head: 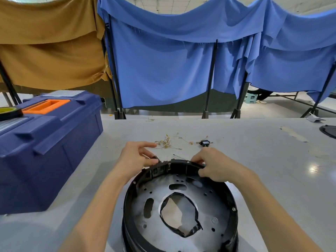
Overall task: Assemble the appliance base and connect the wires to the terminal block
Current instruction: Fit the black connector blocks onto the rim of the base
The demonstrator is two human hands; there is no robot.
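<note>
A round black appliance base (231, 199) with a grey perforated metal plate (205, 206) inside stands on the table in front of me. My left hand (136, 157) pinches a small dark part at the base's far rim, beside a notched section. My right hand (216, 164) grips the far rim of the base, fingers curled over its edge. Beyond the hands lie a bundle of thin pale wires (168, 141) with metal terminals and a small black terminal block (205, 143). A thin dark pin (179, 157) lies between the hands.
A large blue toolbox (45, 151) with an orange handle stands on the left, a tape roll (8, 112) on its lid. A black round part (329, 130) lies at the table's right edge. Blue and tan cloth hangs on frames behind the grey table (263, 160).
</note>
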